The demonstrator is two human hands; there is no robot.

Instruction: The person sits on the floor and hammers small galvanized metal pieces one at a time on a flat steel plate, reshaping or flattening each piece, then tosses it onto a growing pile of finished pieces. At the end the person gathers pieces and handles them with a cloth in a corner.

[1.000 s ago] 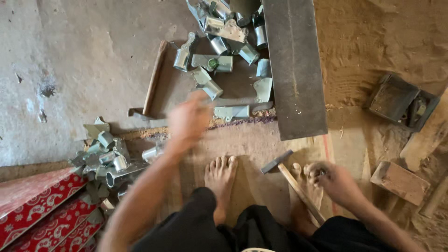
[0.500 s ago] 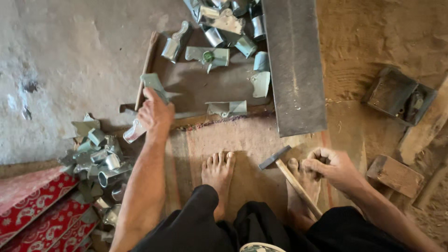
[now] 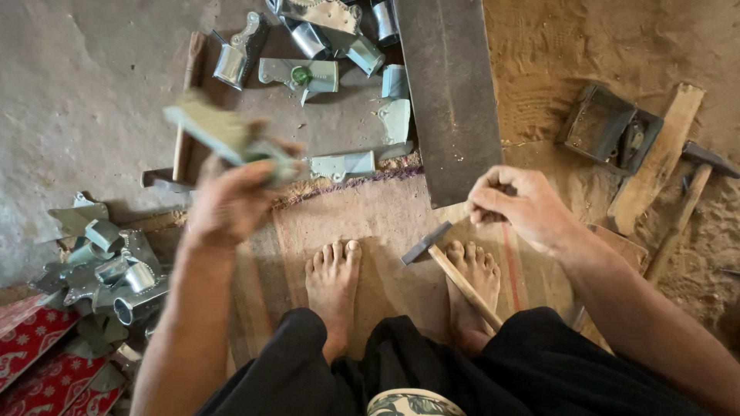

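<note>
Lifting: left hand (image 3: 231,202) had raised a pale metal piece (image 3: 220,132) off the floor, gripped tight
Right hand (image 3: 518,206): fingers pinched shut, hammer (image 3: 455,271) resting beneath it

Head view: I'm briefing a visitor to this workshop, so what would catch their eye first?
The left hand holds up a blurred metal piece at centre left. A hammer lies between the bare feet, below the right hand. A heap of bent metal parts sits at the left, and a dark steel slab lies up top.
</note>
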